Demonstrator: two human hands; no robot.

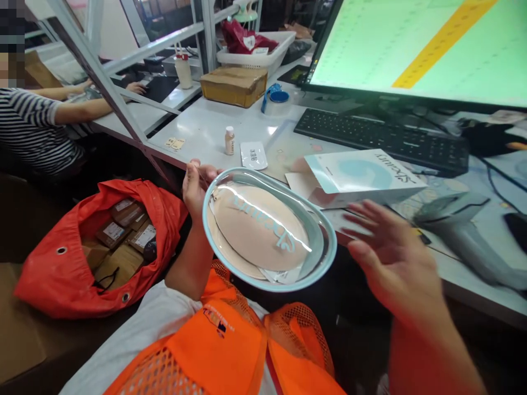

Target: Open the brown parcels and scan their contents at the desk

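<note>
Tray [315, 247] clamped in our left hand [195, 189]; our right hand [397, 260], spread wide, hovers near the opened white box [362, 171].

Bright orange vest [218, 356], solid panels at front, mesh with open holes at lower left and on the right side. Small dark-and-white printed mark [218, 322] on the left panel, lettering too small to read. White shirt [138, 332] underneath, short-sleeved on the left, more white showing at the vest's front gap. Left hand [198, 189] and right hand [397, 263] bare, right one blurred.
</note>
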